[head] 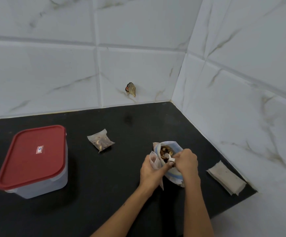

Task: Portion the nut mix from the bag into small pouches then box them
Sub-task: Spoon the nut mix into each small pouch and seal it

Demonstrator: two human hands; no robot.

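An open white-and-blue bag of nut mix stands on the black counter, its mouth showing brown nuts. My left hand grips a small translucent pouch beside the bag's left rim. My right hand pinches a small white scoop over the nuts in the bag's mouth. A filled pouch lies on the counter further left. A clear plastic box with a red lid stands shut at the far left.
A stack of flat empty pouches lies at the right, close to the counter's edge and the tiled wall. A hole with exposed wires marks the back wall. Bare counter stretches between the box and my hands.
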